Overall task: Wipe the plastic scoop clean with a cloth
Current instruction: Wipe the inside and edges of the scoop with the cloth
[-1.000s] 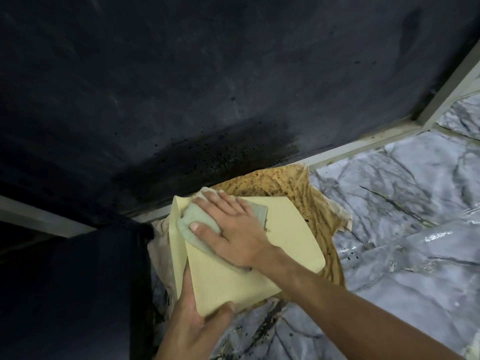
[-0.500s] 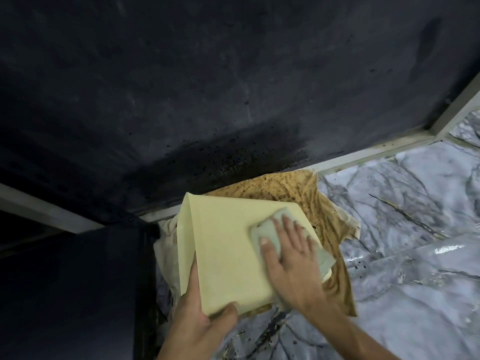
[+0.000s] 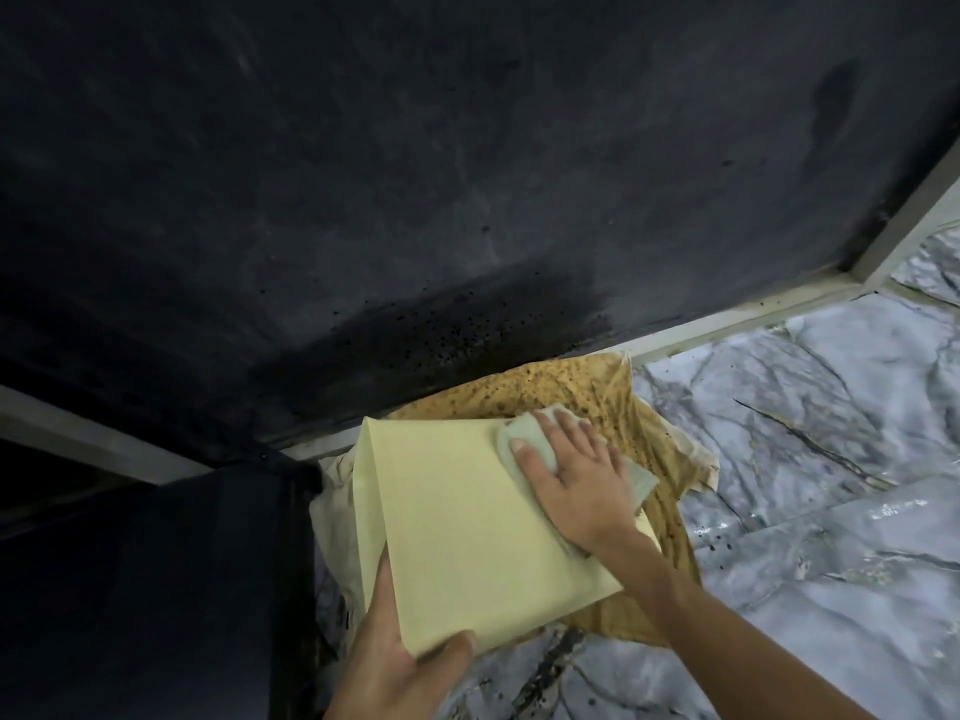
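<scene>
A pale yellow plastic scoop (image 3: 457,517) shows its broad flat side, tilted, low in the middle of the head view. My left hand (image 3: 395,667) grips its near corner, thumb on top. My right hand (image 3: 576,475) lies flat on a small grey-green cloth (image 3: 524,439) and presses it onto the scoop's far right corner. Part of the cloth (image 3: 641,478) sticks out past the scoop's right edge under my hand.
A brown, spotted sheet of paper (image 3: 576,387) lies under the scoop on a crinkled marble-patterned covering (image 3: 831,459). A dark, speckled wall (image 3: 415,174) rises behind, with a pale frame strip (image 3: 727,319) at its base. A dark block (image 3: 156,589) stands at the left.
My right hand has slid the cloth across the scoop from its left edge to the right side, then up to the far right corner. My left hand keeps its grip.
</scene>
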Demonstrator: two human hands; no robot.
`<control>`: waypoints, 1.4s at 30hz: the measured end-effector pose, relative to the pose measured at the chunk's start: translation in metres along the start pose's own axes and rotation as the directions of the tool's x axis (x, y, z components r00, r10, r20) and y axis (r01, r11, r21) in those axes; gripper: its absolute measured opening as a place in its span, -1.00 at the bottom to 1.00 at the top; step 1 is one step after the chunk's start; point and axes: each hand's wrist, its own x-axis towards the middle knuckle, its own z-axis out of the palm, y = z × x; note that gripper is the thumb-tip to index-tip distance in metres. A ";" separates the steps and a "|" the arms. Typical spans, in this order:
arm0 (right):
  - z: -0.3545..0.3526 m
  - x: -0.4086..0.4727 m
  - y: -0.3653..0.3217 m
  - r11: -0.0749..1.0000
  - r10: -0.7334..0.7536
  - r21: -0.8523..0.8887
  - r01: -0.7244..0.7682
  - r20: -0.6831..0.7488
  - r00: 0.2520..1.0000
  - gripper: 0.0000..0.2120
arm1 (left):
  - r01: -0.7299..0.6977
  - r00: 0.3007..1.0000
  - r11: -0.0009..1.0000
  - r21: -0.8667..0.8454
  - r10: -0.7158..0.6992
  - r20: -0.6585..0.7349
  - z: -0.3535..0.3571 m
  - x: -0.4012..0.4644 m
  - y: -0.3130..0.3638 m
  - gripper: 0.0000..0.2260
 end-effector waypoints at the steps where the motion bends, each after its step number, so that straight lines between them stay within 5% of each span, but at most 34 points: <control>1: -0.001 0.002 0.014 0.999 0.035 0.022 -0.035 -0.009 0.999 -0.34 | 0.009 1.000 0.999 -0.031 -0.008 0.026 -0.001 0.001 0.001 -0.07; 5: -0.005 0.005 0.048 0.977 0.064 0.207 -0.047 -0.073 0.995 -0.37 | 0.245 0.968 0.897 -0.368 -0.207 0.140 -0.009 0.020 0.017 -0.17; 8: -0.008 0.001 0.061 0.960 -0.038 0.268 0.081 -0.162 0.986 -0.49 | 0.278 0.952 0.824 -0.495 -0.303 0.030 -0.023 0.064 0.040 -0.52; 10: -0.008 -0.002 0.071 0.934 -0.097 0.324 0.153 -0.184 0.978 -0.52 | 0.342 0.922 0.794 -0.502 -0.387 0.015 -0.038 0.100 0.046 -0.62; 14: -0.009 -0.006 0.090 0.865 -0.233 0.406 0.294 -0.194 0.953 -0.54 | 0.512 0.836 0.732 -0.450 -0.544 0.067 -0.064 0.153 0.046 -0.49; 19: -0.007 -0.023 0.095 0.825 -0.239 0.463 0.324 -0.235 0.942 -0.56 | 0.526 0.832 0.807 -0.268 -0.554 -0.036 -0.060 0.171 0.038 -0.60; 22: -0.015 -0.043 0.087 0.812 -0.143 0.505 0.291 -0.311 0.940 -0.59 | 0.467 0.859 0.855 -0.228 -0.499 -0.113 -0.049 0.138 0.051 -0.48; 26: -0.043 -0.069 0.074 0.785 -0.054 0.550 0.285 -0.398 0.916 -0.58 | 0.227 0.963 0.944 -0.240 -0.254 -0.087 -0.036 0.071 0.072 -0.76; 29: -0.065 -0.084 0.062 0.780 -0.003 0.554 0.291 -0.462 0.887 -0.64 | 0.058 0.978 0.976 -0.212 -0.098 -0.183 -0.025 0.041 0.075 -0.74; 35: -0.084 -0.097 0.045 0.756 0.123 0.612 0.232 -0.481 0.868 -0.56 | 0.013 0.956 0.991 -0.134 -0.052 -0.290 -0.011 0.024 0.051 -0.68; 39: -0.087 -0.100 0.037 0.732 0.150 0.635 0.245 -0.502 0.852 -0.59 | 0.017 0.954 0.994 -0.105 -0.048 -0.297 -0.006 0.021 0.038 -0.46; 42: -0.089 -0.104 0.029 0.717 0.161 0.649 0.256 -0.511 0.844 -0.65 | 0.007 0.953 0.995 -0.097 -0.036 -0.301 -0.006 0.019 0.032 -0.52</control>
